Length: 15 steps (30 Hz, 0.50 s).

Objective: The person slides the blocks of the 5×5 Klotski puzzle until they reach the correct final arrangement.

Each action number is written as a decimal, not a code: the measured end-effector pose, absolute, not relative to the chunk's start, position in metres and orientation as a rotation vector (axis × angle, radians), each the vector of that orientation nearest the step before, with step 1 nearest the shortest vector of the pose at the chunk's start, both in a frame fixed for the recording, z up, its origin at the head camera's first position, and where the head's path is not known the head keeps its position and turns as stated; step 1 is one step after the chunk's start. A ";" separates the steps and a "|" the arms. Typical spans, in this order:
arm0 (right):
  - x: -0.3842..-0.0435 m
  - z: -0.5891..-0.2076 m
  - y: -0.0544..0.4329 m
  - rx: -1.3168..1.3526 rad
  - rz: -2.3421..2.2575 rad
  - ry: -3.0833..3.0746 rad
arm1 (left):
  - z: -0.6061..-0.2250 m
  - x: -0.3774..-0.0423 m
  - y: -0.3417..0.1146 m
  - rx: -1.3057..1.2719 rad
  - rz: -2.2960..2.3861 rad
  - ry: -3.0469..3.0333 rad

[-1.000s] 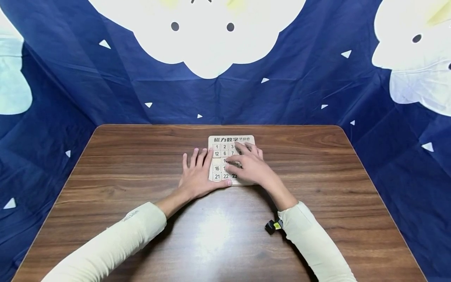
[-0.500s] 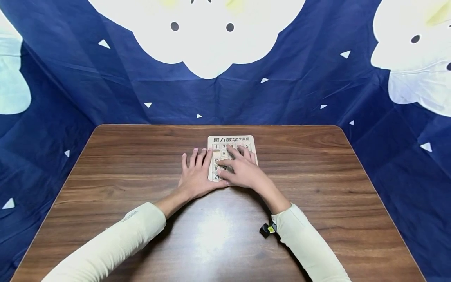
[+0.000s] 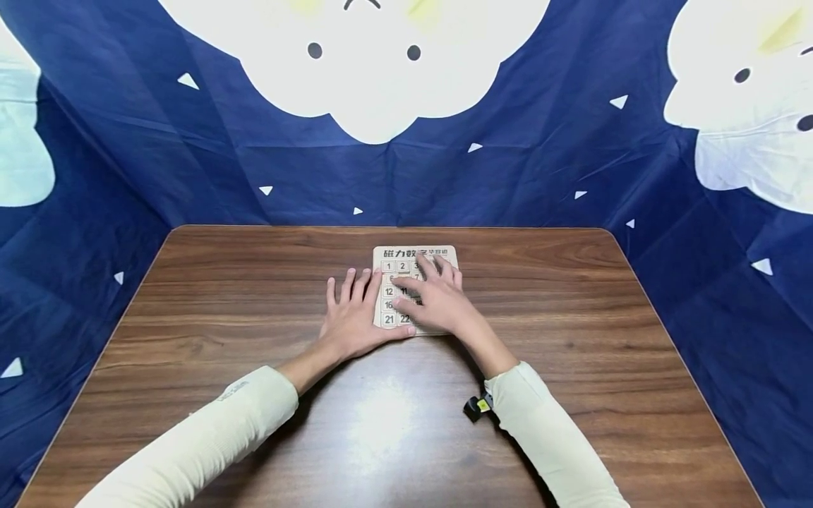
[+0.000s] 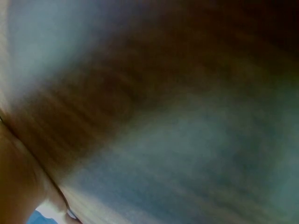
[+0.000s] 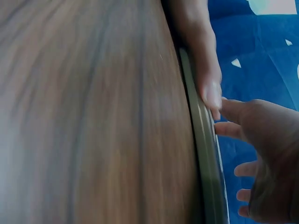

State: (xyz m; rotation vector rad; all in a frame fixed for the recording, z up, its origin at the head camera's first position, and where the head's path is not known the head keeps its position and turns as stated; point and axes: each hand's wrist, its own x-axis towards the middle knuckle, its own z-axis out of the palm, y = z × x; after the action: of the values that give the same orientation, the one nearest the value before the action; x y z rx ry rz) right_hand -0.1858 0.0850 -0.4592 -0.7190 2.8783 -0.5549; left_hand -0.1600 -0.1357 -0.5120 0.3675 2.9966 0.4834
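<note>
Left hand (image 3: pixel 352 324), in the head view, lies with fingers straight and spread, index finger against the left rim and thumb along the near rim of the number board (image 3: pixel 406 252), which rests on the tabletop (image 3: pixel 254 282). Right hand (image 3: pixel 435 300) sits over the board's right part, fingers apart and loosely bent, gripping nothing visible, fingertips over the number tiles (image 3: pixel 389 291). Left wrist view: mostly blurred tabletop; finger spread cannot be told. Right wrist view: board edge-on and thin, the left thumb at its rim; right fingertips' exact contact unclear. Assessment: board probably light, stiff and apt to skid; steady it by the rims, and shift tiles with light fingertip pressure on their faces.
</note>
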 end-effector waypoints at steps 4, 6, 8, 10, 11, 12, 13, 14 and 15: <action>-0.186 -0.457 0.078 -0.744 -0.586 2.855 | -0.512 -0.160 -0.136 0.366 0.478 3.000; -0.187 -0.455 0.082 -0.737 -0.607 2.866 | -0.512 -0.160 -0.136 0.368 0.480 2.999; -0.188 -0.452 0.090 -0.712 -0.634 2.883 | -0.512 -0.161 -0.136 0.363 0.476 2.998; -0.188 -0.450 0.101 -0.673 -0.644 2.910 | -0.511 -0.161 -0.136 0.365 0.485 2.993; -0.189 -0.450 0.107 -0.652 -0.642 2.921 | -0.511 -0.161 -0.136 0.365 0.493 2.991; -0.188 -0.450 0.112 -0.633 -0.642 2.926 | -0.511 -0.161 -0.135 0.364 0.494 2.989; -0.188 -0.450 0.115 -0.619 -0.641 2.925 | -0.510 -0.161 -0.135 0.362 0.498 2.987; -0.188 -0.451 0.118 -0.614 -0.633 2.924 | -0.510 -0.161 -0.135 0.360 0.502 2.984; -0.188 -0.452 0.120 -0.613 -0.627 2.919 | -0.510 -0.160 -0.136 0.359 0.505 2.983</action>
State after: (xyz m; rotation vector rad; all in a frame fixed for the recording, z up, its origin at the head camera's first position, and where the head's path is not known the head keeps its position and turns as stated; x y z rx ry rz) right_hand -0.1878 0.1196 -0.4522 -0.6131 2.9192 -0.6268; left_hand -0.1602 -0.1356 -0.5100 0.3586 2.9827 0.5053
